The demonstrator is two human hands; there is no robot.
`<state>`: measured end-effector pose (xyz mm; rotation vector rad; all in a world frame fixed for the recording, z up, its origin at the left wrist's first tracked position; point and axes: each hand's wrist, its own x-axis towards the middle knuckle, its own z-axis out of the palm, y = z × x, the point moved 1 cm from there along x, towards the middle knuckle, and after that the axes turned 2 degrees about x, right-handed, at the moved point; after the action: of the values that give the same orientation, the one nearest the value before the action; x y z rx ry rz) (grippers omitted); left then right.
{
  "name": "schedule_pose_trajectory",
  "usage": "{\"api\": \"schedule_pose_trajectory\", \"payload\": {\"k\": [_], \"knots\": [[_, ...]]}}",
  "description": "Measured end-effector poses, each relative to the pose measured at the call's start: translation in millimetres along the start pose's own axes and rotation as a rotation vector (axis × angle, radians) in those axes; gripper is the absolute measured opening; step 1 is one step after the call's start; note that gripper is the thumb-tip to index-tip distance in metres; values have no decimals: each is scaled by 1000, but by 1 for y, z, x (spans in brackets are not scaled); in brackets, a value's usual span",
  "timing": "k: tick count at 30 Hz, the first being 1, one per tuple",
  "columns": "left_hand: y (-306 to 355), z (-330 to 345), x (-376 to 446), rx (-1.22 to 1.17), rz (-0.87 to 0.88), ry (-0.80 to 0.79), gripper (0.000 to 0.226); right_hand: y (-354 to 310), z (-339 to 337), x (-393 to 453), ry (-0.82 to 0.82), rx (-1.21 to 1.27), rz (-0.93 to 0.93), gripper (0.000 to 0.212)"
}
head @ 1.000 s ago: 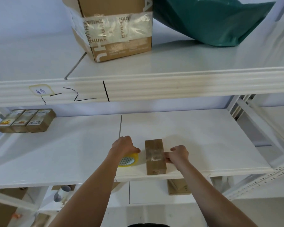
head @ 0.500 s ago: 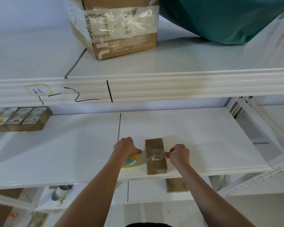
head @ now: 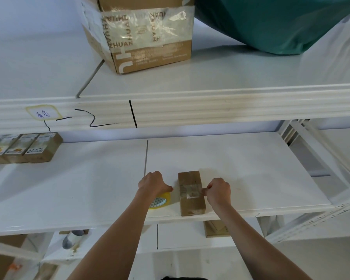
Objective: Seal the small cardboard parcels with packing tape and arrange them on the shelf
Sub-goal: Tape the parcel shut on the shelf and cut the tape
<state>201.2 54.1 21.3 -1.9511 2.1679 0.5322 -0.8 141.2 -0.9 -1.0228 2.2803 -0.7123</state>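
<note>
One small cardboard parcel (head: 191, 193) is found lying lengthwise on the middle shelf (head: 240, 168), its near end just at the front edge. Bare white shelf surface is observed to the right of it and behind it, and a broad stretch to the left.

The left hand (head: 153, 183) is seen curled over one yellow tape roll (head: 160, 202), which is grasped and rests on the shelf just beside the parcel's left side. The grip of the right hand (head: 218, 190) is clenched in a pinch at the parcel's right edge, on the clear tape strip (head: 190, 189) laid across the top.

Three small labelled boxes (head: 22, 147) are noted in a row, touching, at the far left of the same shelf. On the upper shelf, one large taped carton (head: 141, 31) and one green bag (head: 271, 23) are recorded.
</note>
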Motion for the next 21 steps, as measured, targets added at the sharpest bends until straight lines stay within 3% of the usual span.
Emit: {"api": "schedule_pose_trajectory", "payload": {"k": [12,16,21], "knots": [[-2,3,2,-46,-24,28,51,-1,0,-12,79,-39,-38,31],[-2,3,2,-48,-21,21,52,-10,8,-18,75,-46,-76,19],[-3,2,2,-60,-18,26,51,-16,12,-26,68,-155,-24,19]]}}
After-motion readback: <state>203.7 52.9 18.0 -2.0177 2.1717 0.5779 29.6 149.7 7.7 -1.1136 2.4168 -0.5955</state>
